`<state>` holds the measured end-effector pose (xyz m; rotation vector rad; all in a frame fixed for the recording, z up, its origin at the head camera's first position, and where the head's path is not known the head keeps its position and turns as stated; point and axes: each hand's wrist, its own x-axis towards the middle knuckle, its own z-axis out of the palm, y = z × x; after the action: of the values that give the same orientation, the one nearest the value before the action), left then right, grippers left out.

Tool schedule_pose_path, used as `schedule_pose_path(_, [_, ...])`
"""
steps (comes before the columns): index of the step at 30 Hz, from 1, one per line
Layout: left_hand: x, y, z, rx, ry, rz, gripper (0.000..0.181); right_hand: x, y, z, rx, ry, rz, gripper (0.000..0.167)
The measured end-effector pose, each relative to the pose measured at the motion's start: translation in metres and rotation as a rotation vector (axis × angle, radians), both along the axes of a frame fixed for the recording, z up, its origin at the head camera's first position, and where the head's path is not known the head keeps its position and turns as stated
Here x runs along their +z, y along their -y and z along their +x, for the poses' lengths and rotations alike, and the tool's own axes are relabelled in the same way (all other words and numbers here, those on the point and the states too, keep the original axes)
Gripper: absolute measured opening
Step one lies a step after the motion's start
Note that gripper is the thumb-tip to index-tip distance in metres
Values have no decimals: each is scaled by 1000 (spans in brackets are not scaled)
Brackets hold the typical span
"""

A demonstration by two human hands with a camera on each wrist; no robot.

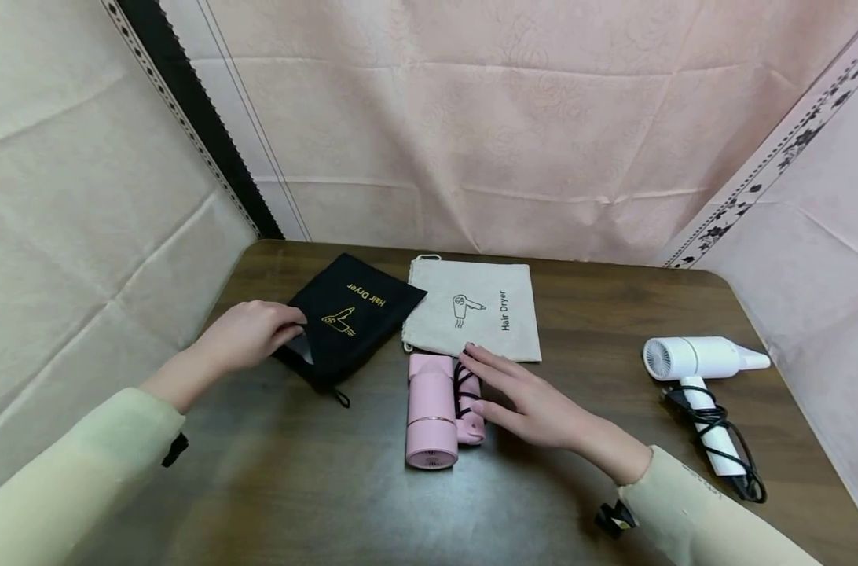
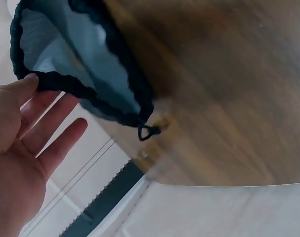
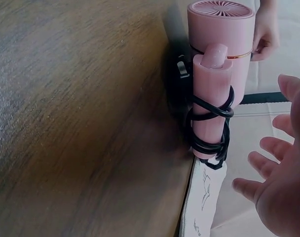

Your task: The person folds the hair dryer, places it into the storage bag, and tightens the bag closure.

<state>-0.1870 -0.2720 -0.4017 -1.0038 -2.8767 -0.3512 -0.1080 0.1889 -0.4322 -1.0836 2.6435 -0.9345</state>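
Thumb and forefinger of the left grip (image 1: 252,336) pinch the rim of the black pouch (image 1: 361,326), the other fingers loosely spread. The pouch lies on the desk (image 1: 295,487), its mouth gaping toward that grip and showing a grey lining. A small cord loop (image 1: 342,398) sticks out at its near corner. The right grip (image 1: 524,401) has hold of nothing: its fingers are extended and spread, with a gap to the pink dryer (image 1: 431,401) in the right wrist view.

That dryer lies between the two grips, handle folded alongside, wrapped in black cord (image 1: 460,389). Just beyond it is the white pouch (image 1: 471,310); the black pouch's corner overlaps its left edge. Well off to the right, a white dryer (image 1: 708,358) lies with a dark cord round its handle. Pale cloth (image 1: 507,141) hangs behind the desk.

The right fingers hide part of the white pouch's near edge. The left wrist view cuts off the black pouch at the top, and the bottom inside cannot be made out. A plug by the pink handle is blurred.
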Motion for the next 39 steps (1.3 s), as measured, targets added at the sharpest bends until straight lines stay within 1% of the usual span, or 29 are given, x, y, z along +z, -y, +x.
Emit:
schedule_pose_path(3, [9, 1, -2, 32, -1, 41, 10, 0, -1, 0, 0, -10, -6, 65])
schedule_pose_path(8, [21, 8, -5, 113, -18, 89, 11, -1, -3, -2, -9, -27, -5, 65])
schedule_pose_path(13, [34, 13, -2, 204, -32, 141, 10, -1, -7, -2, -21, -19, 0, 66])
schedule_pose_path(15, [40, 14, -1, 253, -60, 155, 10, -1, -8, -3, -25, -20, 2, 66])
schedule_pose_path(20, [51, 15, 0, 416, -159, 210, 12, -1, -12, -2, -34, -25, -1, 66])
schedule_pose_path(23, [55, 12, 1, 516, -187, 251, 15, -1, -14, -2, -37, -30, -1, 66])
schedule_pose_path(25, [56, 8, 1, 562, -198, 271, 18, -2, -15, -2, -38, -36, -1, 65])
schedule_pose_path(26, [56, 5, 2, 571, -204, 272, 18, -2, -15, -2, -38, -39, -2, 65])
schedule_pose_path(28, [56, -4, 2, 566, -206, 269, 18, -2, -16, -3, -39, -44, -3, 65])
schedule_pose_path(30, [55, -14, 2, 530, -190, 245, 17, -3, -17, -2, -39, -45, -2, 65])
schedule_pose_path(32, [54, -26, 2, 479, -141, 211, 16, -2, -17, -2, -38, -42, -6, 65])
schedule_pose_path(35, [51, -42, 2, 420, -50, 146, 17, -1, -17, -1, -41, -38, -7, 66])
schedule_pose_path(37, [50, -51, 1, 395, 11, 104, 21, 0, -16, 0, -45, -34, -8, 66])
schedule_pose_path(39, [49, -59, -1, 370, 51, 65, 26, 2, -13, 2, -51, -24, -7, 67])
